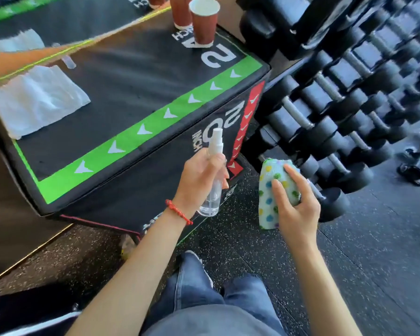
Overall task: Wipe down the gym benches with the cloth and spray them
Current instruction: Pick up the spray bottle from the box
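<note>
My left hand (200, 177) grips a clear spray bottle (210, 198) with a white nozzle, held upright in front of the near corner of a black padded box (121, 93) with green arrow stripes. My right hand (295, 204) holds a folded white cloth with coloured dots (270, 190) to the right of the bottle, above the floor. The two hands are apart, neither touching the box.
A white paper towel (37, 99) lies on the box's left side. Two brown paper cups (204, 21) stand at its far corner, and a small clear cap (69, 62) lies near the back edge. A rack of black dumbbells (337, 112) fills the right. Speckled rubber floor (349, 263) lies below.
</note>
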`<state>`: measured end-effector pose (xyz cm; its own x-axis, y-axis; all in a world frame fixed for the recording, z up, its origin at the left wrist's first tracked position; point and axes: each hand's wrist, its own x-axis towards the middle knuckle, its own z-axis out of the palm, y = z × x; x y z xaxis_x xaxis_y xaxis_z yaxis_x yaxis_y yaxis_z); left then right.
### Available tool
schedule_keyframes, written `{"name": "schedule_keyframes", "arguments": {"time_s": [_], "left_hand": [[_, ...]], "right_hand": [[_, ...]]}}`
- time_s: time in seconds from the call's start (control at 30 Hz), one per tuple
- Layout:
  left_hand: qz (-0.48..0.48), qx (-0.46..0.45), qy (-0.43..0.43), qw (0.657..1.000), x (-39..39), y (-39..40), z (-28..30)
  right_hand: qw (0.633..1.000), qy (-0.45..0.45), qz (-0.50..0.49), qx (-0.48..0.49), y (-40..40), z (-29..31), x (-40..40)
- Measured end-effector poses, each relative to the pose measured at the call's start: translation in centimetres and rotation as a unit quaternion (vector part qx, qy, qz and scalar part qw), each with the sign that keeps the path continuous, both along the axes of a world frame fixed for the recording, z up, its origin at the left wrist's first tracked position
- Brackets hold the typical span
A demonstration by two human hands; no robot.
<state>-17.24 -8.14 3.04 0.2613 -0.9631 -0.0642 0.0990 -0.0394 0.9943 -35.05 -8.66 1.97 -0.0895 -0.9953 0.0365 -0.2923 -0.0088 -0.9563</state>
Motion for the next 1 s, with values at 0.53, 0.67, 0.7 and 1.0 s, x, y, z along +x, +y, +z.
{"name": "schedule_keyframes", "arguments": {"time_s": [0.53, 0.67, 0.7, 1.0], "left_hand": [[-0.285, 0.019, 0.012, 0.958, -25.5, 4.8, -1.2], [-0.340, 0.030, 0.005, 0.940, -30.5, 5.3, -1.5], [-0.352, 0.034, 0.003, 0.935, -31.6, 5.2, -1.6], [-0.481, 0.131, 0.040, 0.866, -42.2, 1.2, -2.0]], "right_hand": [[0.971, -0.016, -0.236, 0.015, 12.3, -1.2, -22.0], [0.950, -0.019, -0.313, 0.009, 14.5, -1.5, -25.6], [0.943, -0.017, -0.332, 0.010, 14.9, -1.6, -26.4], [0.853, -0.001, -0.522, 0.027, 15.9, -3.0, -32.1]]}}
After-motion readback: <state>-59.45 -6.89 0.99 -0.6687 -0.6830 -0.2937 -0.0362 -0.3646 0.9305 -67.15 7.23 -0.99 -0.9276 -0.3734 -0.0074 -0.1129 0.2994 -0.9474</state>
